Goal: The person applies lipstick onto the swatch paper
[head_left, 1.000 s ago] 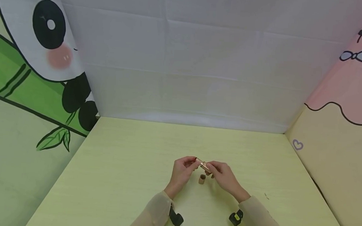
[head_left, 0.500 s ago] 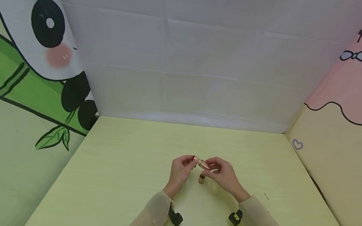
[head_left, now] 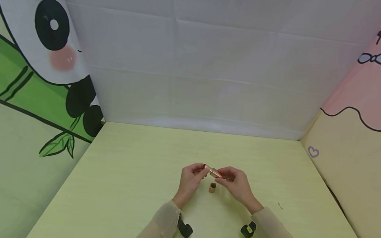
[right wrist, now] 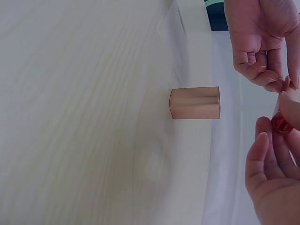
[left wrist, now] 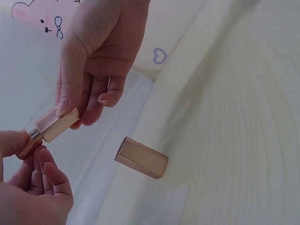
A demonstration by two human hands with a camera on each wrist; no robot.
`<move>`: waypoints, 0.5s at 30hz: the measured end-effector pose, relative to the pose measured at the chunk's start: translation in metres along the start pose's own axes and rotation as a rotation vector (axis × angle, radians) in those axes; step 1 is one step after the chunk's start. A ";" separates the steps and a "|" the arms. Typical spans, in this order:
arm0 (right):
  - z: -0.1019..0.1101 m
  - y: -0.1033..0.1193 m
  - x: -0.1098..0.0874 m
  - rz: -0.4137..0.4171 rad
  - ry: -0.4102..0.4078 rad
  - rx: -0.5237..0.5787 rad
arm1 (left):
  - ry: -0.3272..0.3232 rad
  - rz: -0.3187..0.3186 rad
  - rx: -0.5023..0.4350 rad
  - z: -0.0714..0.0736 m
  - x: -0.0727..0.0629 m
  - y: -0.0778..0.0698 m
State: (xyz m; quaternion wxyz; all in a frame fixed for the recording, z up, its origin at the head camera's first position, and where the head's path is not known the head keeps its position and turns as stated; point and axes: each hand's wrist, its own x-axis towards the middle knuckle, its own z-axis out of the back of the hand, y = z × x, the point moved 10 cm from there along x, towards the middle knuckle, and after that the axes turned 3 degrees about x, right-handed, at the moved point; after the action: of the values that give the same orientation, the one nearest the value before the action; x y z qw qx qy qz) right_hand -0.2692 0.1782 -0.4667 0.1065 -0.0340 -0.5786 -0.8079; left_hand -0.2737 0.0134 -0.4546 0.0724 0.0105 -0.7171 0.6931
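Note:
Just above the table, a rose-gold lipstick tube [head_left: 216, 173] slants between both hands. My left hand [head_left: 189, 183] pinches its upper left end with thumb and fingertips. The lower right end is held between the thumb and fingers of my right hand [head_left: 237, 185]. A narrower shiny section of the lipstick tube [left wrist: 51, 125] shows between the two grips in the left wrist view. The red round label [right wrist: 281, 124] on its base faces the right wrist camera. Below the hands, the matching lipstick cap [head_left: 212, 187] stands upright on the table, touched by neither hand.
A pale yellow table [head_left: 136, 159] spreads around the hands. A white sheet [head_left: 191, 101] rises at its back edge, with printed cartoon walls on both sides. Small dark marks [head_left: 280, 206] lie on the surface right of the right hand.
The right hand's thumb and fingers shifted their hold on the lower end of the lipstick tube, the thumb dropping lower. The left hand and the lipstick cap stay nearly where they were.

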 end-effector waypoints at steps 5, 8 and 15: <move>-0.003 0.021 -0.004 0.011 0.058 0.008 | 0.004 -0.007 0.008 0.000 0.000 -0.001; -0.005 0.030 -0.006 0.012 0.094 0.008 | 0.007 -0.007 0.007 0.000 0.000 0.000; -0.008 0.009 0.000 0.007 0.127 0.039 | 0.007 -0.015 0.014 0.002 0.001 -0.001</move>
State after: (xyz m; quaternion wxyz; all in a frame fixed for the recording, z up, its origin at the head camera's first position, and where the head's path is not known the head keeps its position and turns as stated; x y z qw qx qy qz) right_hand -0.2665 0.1679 -0.4612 0.1463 0.0175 -0.5862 -0.7966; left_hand -0.2743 0.0118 -0.4530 0.0800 0.0141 -0.7120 0.6974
